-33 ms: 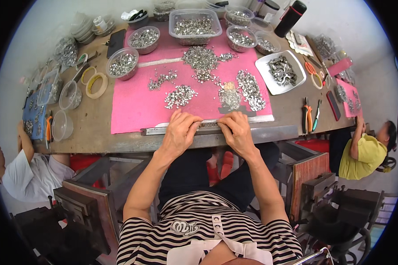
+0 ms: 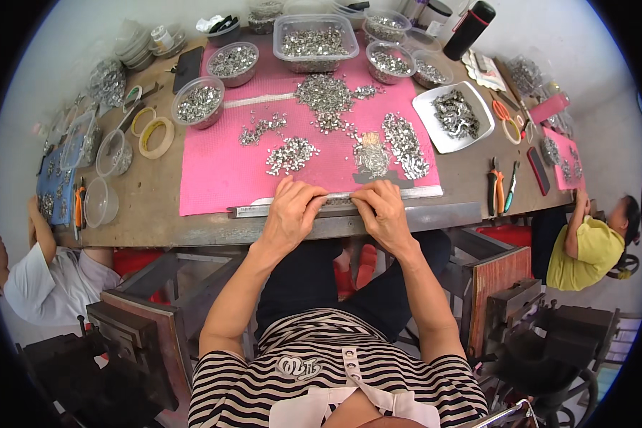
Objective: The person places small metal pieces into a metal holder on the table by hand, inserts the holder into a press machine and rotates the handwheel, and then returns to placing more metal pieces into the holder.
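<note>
Your left hand (image 2: 292, 210) and right hand (image 2: 380, 205) rest at a narrow metal bar (image 2: 247, 212) lying along the near edge of the pink mat (image 2: 217, 167), thumb and forefinger of each brought close together; whether either clamps a piece is hidden by the fingers. Between them, on the bar, lies a short row of small metal pieces (image 2: 338, 202), too fine to tell singly. An uneven press from either side could tilt the bar or spring the row out of line, and because it lies so near the table's front edge (image 2: 435, 215), a dropped piece could fall toward your lap. Just beyond the fingers, a heap of slender metal pieces (image 2: 371, 160) lies near enough for a forward slip to scatter it; broader silver-coloured chips (image 2: 291, 155) and a long heap of chips (image 2: 405, 146) flank it. Farther right stand a white tray (image 2: 486, 135) and orange-handled pliers (image 2: 493, 189); at left, a tape roll (image 2: 168, 140). Round tubs and a rectangular tub (image 2: 315, 64) crowd the far side, limiting forward reach.
</note>
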